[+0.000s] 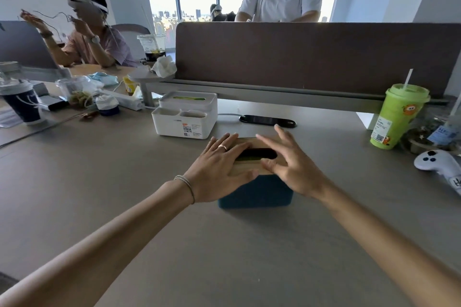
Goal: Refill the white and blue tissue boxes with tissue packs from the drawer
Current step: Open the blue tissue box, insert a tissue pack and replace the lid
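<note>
While both my palms sit on the wooden lid (252, 166) of the blue box (257, 192), the main risk is pressing unevenly: if one side seats and the other rides up, I judge the lid could tip or the box could skid on the smooth desk (149, 219). A tissue caught under the rim would also keep it from closing, though I cannot see inside through the dark slot (258, 153).

My left hand (217, 172) lies flat over the lid's left part, fingers straight and spread, pointing away from me. My right hand (289, 167) is splayed over the right part, fingers lifted a little, thumb near the slot; neither hand grasps anything.

The blue box stands near me at the middle of the desk. The white box (185, 117) sits farther off to the left, lid on, something green showing in its slot. No drawer is in sight.
</note>
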`<state>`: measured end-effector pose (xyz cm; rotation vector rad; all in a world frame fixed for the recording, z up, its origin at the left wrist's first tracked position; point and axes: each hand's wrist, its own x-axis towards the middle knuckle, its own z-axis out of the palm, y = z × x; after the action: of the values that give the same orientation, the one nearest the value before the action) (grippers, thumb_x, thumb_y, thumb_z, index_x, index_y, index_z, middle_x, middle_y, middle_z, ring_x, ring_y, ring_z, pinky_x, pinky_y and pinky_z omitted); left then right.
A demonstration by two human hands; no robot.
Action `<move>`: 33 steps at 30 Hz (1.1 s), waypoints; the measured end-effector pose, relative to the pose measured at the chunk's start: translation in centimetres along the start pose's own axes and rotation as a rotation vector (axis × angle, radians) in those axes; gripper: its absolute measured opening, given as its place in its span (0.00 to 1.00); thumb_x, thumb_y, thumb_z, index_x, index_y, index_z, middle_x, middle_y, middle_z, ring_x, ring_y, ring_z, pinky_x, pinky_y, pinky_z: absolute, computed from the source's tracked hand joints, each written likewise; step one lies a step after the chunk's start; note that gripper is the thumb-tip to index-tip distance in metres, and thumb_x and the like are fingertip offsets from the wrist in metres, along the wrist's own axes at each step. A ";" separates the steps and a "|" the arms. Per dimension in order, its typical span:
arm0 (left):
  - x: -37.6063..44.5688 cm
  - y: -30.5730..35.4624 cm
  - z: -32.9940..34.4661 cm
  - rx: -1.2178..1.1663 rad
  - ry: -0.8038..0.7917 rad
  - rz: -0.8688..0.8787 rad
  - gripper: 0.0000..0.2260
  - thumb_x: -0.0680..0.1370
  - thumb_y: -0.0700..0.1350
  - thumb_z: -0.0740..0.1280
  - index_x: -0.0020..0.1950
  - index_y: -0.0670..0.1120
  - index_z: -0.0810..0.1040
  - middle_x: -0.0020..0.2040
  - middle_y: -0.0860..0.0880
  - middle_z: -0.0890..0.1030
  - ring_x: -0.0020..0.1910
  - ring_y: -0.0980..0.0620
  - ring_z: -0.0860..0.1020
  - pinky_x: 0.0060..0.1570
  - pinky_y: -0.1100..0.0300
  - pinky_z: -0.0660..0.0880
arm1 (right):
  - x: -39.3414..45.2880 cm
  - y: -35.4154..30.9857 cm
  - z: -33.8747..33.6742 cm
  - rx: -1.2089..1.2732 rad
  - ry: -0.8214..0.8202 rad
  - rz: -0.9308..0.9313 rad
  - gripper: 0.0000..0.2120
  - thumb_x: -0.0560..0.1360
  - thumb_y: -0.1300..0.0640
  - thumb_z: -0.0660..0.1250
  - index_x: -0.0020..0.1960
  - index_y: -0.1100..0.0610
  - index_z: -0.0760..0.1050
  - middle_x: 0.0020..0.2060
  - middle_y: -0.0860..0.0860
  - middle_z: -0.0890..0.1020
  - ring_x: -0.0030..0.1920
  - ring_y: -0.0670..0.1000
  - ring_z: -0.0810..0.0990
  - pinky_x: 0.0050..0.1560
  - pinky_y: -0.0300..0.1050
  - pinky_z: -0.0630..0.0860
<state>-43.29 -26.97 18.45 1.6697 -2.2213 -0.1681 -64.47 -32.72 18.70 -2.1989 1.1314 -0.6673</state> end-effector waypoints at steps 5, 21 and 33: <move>-1.3 2.0 1.3 -0.362 0.306 -0.205 0.23 0.75 0.49 0.66 0.70 0.56 0.70 0.72 0.56 0.65 0.70 0.52 0.69 0.57 0.68 0.68 | -1.8 -0.9 1.7 0.340 0.335 0.167 0.32 0.76 0.54 0.74 0.77 0.44 0.67 0.79 0.45 0.64 0.78 0.46 0.62 0.68 0.36 0.58; 10.1 -1.6 -0.2 -0.261 0.442 -0.206 0.14 0.73 0.54 0.67 0.58 0.59 0.81 0.57 0.61 0.79 0.55 0.58 0.76 0.53 0.61 0.75 | 7.2 -1.0 0.6 -0.006 0.367 0.082 0.21 0.79 0.51 0.65 0.71 0.52 0.75 0.78 0.49 0.66 0.76 0.51 0.67 0.65 0.38 0.62; 20.0 -6.8 1.1 -0.094 0.258 -0.248 0.16 0.76 0.55 0.62 0.62 0.61 0.78 0.63 0.55 0.79 0.61 0.49 0.77 0.55 0.53 0.75 | 17.6 4.1 0.2 0.053 0.288 0.215 0.21 0.73 0.47 0.71 0.66 0.46 0.81 0.79 0.52 0.66 0.80 0.50 0.60 0.68 0.39 0.61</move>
<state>-42.28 -48.09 19.49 1.7995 -1.7912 -0.1099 -57.50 -49.37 18.70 -1.9428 1.4518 -0.9274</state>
